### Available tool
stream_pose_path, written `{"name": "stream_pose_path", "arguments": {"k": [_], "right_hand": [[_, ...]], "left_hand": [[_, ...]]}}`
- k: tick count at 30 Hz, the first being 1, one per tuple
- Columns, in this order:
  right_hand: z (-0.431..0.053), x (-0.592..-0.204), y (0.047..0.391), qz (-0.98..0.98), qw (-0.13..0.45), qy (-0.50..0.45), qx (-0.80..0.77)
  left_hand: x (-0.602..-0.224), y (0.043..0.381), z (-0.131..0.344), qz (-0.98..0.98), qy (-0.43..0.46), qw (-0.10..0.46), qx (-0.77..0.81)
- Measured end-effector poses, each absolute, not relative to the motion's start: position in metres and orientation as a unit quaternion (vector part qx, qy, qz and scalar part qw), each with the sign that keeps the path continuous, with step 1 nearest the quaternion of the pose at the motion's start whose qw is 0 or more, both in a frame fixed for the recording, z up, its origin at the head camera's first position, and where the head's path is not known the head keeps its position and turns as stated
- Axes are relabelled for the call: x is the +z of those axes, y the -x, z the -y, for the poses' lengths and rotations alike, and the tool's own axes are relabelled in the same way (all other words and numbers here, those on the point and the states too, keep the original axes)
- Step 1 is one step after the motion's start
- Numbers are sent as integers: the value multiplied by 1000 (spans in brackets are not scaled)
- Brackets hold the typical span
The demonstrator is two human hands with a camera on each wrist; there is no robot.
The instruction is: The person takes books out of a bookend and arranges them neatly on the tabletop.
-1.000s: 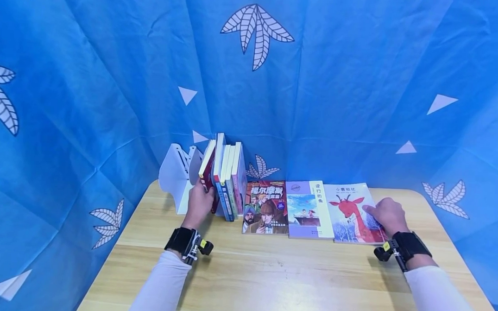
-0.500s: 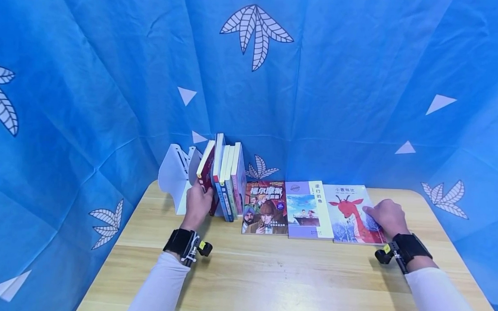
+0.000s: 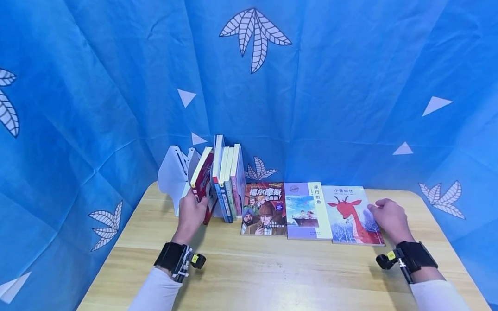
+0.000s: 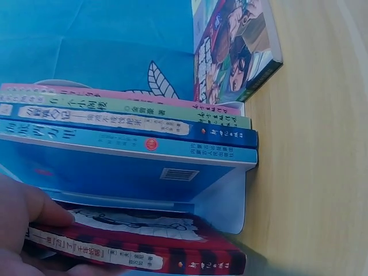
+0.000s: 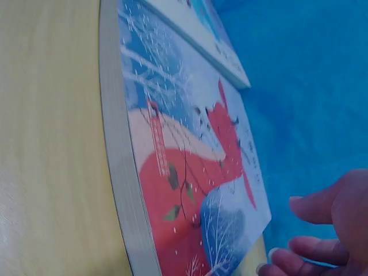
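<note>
In the head view my left hand grips a red book by its spine. The book stands tilted to the left, apart from the upright row. Its dark red spine and my thumb on its cover show in the left wrist view. Beside it several upright books stand together, with blue, green and pink spines. At the right, my right hand hovers by the right edge of a giraffe book lying flat. The right wrist view shows thumb and fingers spread, holding nothing.
A white bookend stands left of the row. Between the row and the giraffe book lie a detective comic and a purple-edged book, both flat. A blue patterned curtain hangs behind the wooden table.
My left hand has drawn the red book down and toward me, out of the row, and it leans further left. My right hand's thumb has come off the giraffe book's edge.
</note>
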State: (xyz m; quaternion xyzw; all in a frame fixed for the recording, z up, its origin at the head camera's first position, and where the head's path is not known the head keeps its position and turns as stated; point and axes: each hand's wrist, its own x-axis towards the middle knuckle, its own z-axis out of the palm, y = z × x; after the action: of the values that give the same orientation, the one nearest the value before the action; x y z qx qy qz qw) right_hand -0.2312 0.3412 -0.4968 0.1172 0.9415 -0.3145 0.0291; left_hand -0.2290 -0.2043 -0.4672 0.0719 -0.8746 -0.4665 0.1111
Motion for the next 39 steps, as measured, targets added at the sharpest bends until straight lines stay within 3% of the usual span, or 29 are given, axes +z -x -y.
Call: {"name": "stream_pose_path", "arguments": {"k": [8,21,30,39], "right_hand": [[-319,-488,222,-940,-10,-64,-335],[-285,-463,204,-936,-39,18,-349],[-277,-452,194,-924,12,47,-379],[-268,-447,182,-908,16,99,-407]], "left_hand": [[-459,207,207,873,-63,110,-471],[-439,170,212,889,-52,156,-427],[-431,141,217,892,-56,156,-420],[-426,114,218,896,-50,134,-420]]}}
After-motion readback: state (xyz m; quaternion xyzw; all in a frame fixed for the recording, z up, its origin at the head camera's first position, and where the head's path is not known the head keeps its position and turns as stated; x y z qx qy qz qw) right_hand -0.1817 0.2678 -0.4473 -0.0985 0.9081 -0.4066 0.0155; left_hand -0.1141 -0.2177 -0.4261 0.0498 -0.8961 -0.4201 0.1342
